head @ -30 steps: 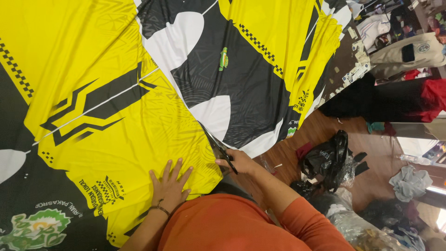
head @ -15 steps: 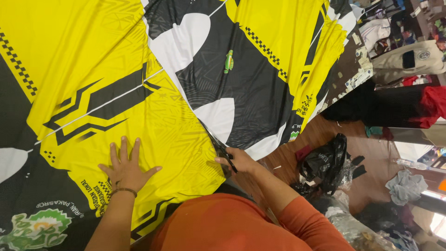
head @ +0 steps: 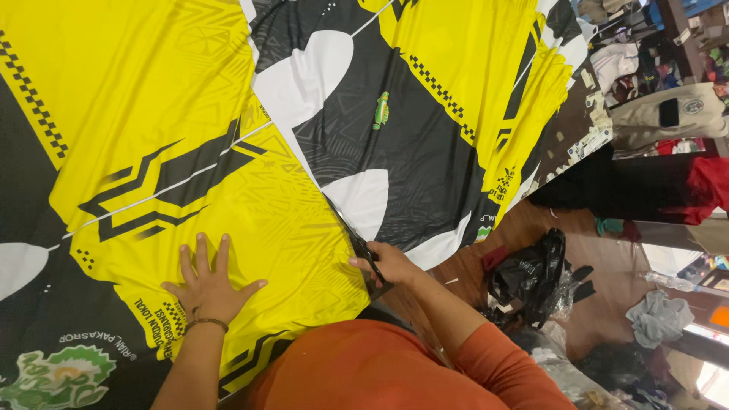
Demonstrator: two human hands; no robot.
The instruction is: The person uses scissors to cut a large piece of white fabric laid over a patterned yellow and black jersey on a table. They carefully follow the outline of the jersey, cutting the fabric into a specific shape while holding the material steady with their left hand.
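The right hand [head: 392, 264] grips dark scissors [head: 363, 250], whose long axis runs diagonally, blades pointing up-left along the seam between yellow and black areas of the printed fabric [head: 228, 152]. The left hand [head: 206, 287] lies flat on the yellow part, fingers spread wide, well apart from the scissors.

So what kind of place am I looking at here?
Likely a garment cutting or sewing workshop: printed yellow-and-black fabric covers the table, the right hand works scissors along it, and clothes and scrap bags lie around the floor.
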